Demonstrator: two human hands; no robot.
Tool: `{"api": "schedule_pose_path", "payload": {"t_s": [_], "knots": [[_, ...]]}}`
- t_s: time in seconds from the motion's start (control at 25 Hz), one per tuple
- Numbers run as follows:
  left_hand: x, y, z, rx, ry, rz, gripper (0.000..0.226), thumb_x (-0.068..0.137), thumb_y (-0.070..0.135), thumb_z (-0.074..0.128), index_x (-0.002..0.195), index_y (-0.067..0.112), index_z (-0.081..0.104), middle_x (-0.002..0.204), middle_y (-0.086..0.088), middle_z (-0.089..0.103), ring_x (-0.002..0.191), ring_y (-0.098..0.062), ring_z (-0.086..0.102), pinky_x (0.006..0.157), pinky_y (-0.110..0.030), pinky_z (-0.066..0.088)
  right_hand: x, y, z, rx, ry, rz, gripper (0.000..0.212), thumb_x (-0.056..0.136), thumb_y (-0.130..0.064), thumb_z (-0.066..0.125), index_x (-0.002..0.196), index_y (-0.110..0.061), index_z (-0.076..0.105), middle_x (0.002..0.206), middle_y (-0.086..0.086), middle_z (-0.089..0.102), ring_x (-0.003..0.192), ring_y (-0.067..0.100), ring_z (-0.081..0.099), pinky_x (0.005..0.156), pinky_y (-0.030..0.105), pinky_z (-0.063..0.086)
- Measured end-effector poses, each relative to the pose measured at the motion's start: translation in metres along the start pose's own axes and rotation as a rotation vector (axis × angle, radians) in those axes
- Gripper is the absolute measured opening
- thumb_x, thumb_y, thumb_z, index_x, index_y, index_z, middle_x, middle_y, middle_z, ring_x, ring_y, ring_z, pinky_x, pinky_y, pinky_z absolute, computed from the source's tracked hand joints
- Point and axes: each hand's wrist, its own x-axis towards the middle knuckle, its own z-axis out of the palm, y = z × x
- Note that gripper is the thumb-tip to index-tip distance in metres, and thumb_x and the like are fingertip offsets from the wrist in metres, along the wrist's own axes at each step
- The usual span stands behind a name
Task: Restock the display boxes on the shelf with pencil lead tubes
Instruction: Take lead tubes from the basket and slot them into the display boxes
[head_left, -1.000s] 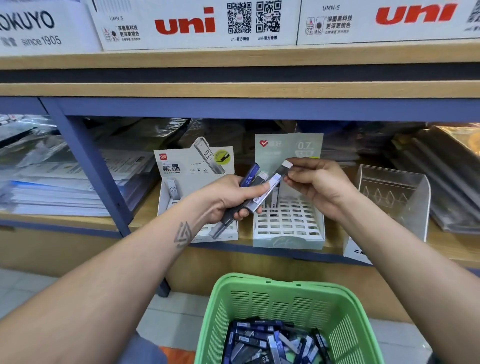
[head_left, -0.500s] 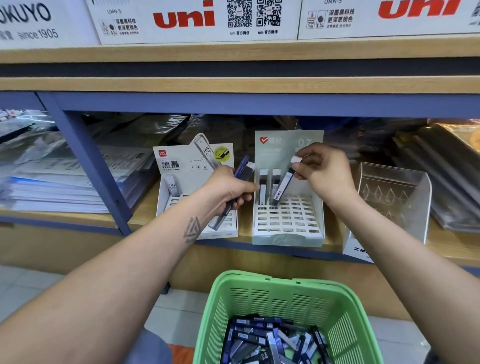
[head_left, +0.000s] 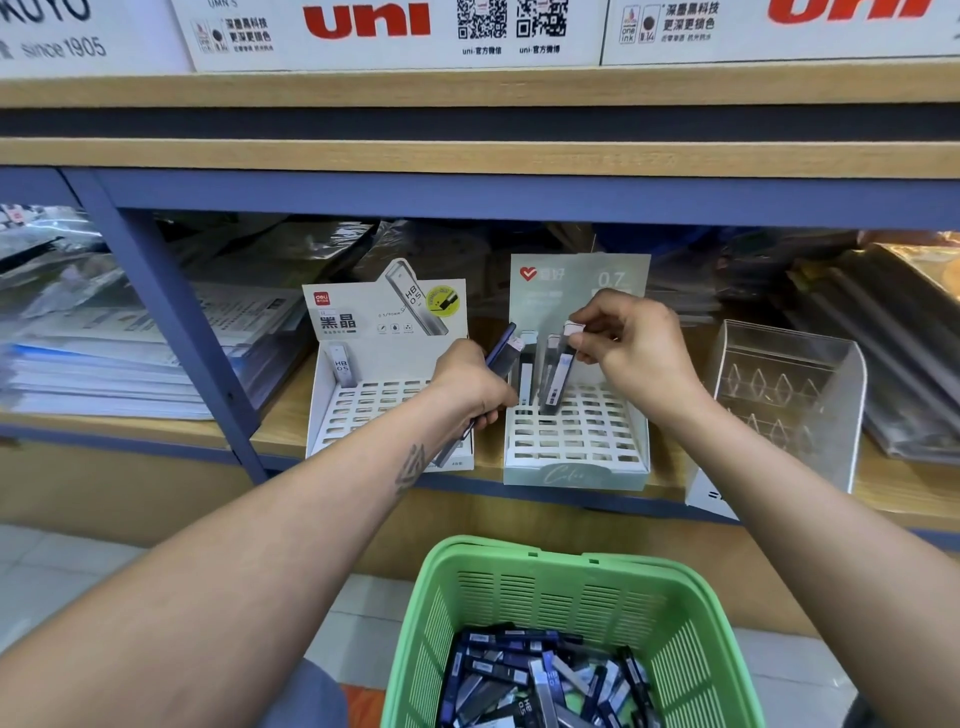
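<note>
Head view: my right hand (head_left: 631, 358) pinches a tube (head_left: 558, 371) by its white cap, its foot down in a back slot of the green box (head_left: 574, 457) on the shelf (head_left: 280, 431). My left hand (head_left: 472, 387), fingers curled, grips several spare tubes (head_left: 501, 356) between both boxes. White box (head_left: 374, 410) holds one tube. Basket (head_left: 550, 587) below holds loose tubes.

"uni" is printed on the white cartons (head_left: 395, 31); "HB 0.5" on the white cardboard display box (head_left: 384, 322); "0.7" on the pale green display box (head_left: 610, 278)
</note>
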Motion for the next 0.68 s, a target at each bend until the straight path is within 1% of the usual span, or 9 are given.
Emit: {"api": "schedule_pose_path", "payload": {"t_s": [0.16, 0.2, 0.28, 0.36, 0.44, 0.52, 0.6, 0.68], "knots": [[0.002, 0.000, 0.000, 0.004, 0.010, 0.004, 0.027, 0.083, 0.003, 0.076, 0.098, 0.006, 0.053, 0.056, -0.008, 0.055, 0.043, -0.017, 0.049, 0.046, -0.026, 0.045, -0.001, 0.007, 0.006, -0.039, -0.048, -0.046, 0.011, 0.090, -0.008, 0.074, 0.094, -0.018, 0.071, 0.082, 0.001, 0.072, 0.075, 0.014, 0.070, 0.075, 0.031, 0.060], [0.002, -0.001, 0.001, 0.001, 0.012, 0.004, 0.027, 0.083, 0.003, 0.076, 0.098, 0.006, 0.054, 0.056, -0.008, 0.056, 0.044, -0.018, 0.050, 0.048, -0.026, 0.046, -0.001, 0.009, 0.008, -0.081, -0.060, -0.069, 0.009, 0.091, -0.010, 0.073, 0.096, -0.017, 0.074, 0.085, 0.000, 0.074, 0.078, 0.012, 0.070, 0.078, 0.031, 0.059], [0.003, -0.002, 0.001, -0.003, 0.014, 0.000, 0.027, 0.083, 0.004, 0.076, 0.099, 0.006, 0.054, 0.058, -0.008, 0.057, 0.045, -0.018, 0.051, 0.050, -0.028, 0.047, -0.002, 0.011, 0.012, -0.209, -0.051, -0.143, 0.013, 0.093, -0.013, 0.071, 0.104, -0.014, 0.078, 0.096, 0.000, 0.076, 0.089, 0.012, 0.070, 0.086, 0.030, 0.056], [0.004, -0.003, 0.002, -0.015, 0.012, -0.006, 0.027, 0.084, 0.004, 0.076, 0.101, 0.005, 0.055, 0.059, -0.009, 0.058, 0.047, -0.018, 0.051, 0.051, -0.028, 0.047, 0.000, 0.012, 0.013, -0.323, -0.034, -0.221, 0.017, 0.094, -0.011, 0.070, 0.108, -0.010, 0.078, 0.104, 0.004, 0.076, 0.098, 0.019, 0.069, 0.090, 0.033, 0.054], [0.006, -0.003, 0.002, -0.022, 0.010, -0.012, 0.032, 0.083, 0.003, 0.076, 0.109, 0.004, 0.056, 0.060, -0.009, 0.058, 0.046, -0.018, 0.051, 0.050, -0.027, 0.047, -0.001, 0.012, 0.013, -0.392, -0.043, -0.263, 0.019, 0.095, -0.010, 0.068, 0.111, -0.008, 0.077, 0.105, 0.007, 0.074, 0.099, 0.025, 0.068, 0.089, 0.038, 0.055], [0.007, -0.004, 0.003, -0.023, 0.012, -0.013, 0.042, 0.083, 0.003, 0.075, 0.119, 0.005, 0.055, 0.058, -0.008, 0.058, 0.044, -0.018, 0.051, 0.048, -0.026, 0.046, -0.002, 0.012, 0.014, -0.439, -0.063, -0.270, 0.019, 0.096, -0.012, 0.065, 0.112, -0.010, 0.076, 0.106, 0.006, 0.074, 0.099, 0.026, 0.067, 0.085, 0.042, 0.056], [0.006, -0.004, 0.003, -0.018, 0.010, -0.015, 0.050, 0.083, 0.003, 0.075, 0.127, 0.005, 0.052, 0.054, -0.006, 0.056, 0.041, -0.016, 0.049, 0.044, -0.024, 0.043, -0.002, 0.012, 0.015, -0.441, -0.075, -0.248, 0.017, 0.097, -0.017, 0.064, 0.109, -0.013, 0.076, 0.104, 0.003, 0.073, 0.096, 0.023, 0.066, 0.081, 0.042, 0.056], [0.004, -0.004, 0.002, -0.024, 0.013, -0.019, 0.051, 0.083, 0.004, 0.075, 0.128, 0.005, 0.052, 0.051, -0.005, 0.055, 0.040, -0.015, 0.048, 0.043, -0.023, 0.042, -0.002, 0.009, 0.016, -0.401, -0.069, -0.203, 0.012, 0.096, -0.021, 0.066, 0.103, -0.016, 0.074, 0.098, 0.001, 0.072, 0.090, 0.019, 0.064, 0.078, 0.041, 0.055]]}}
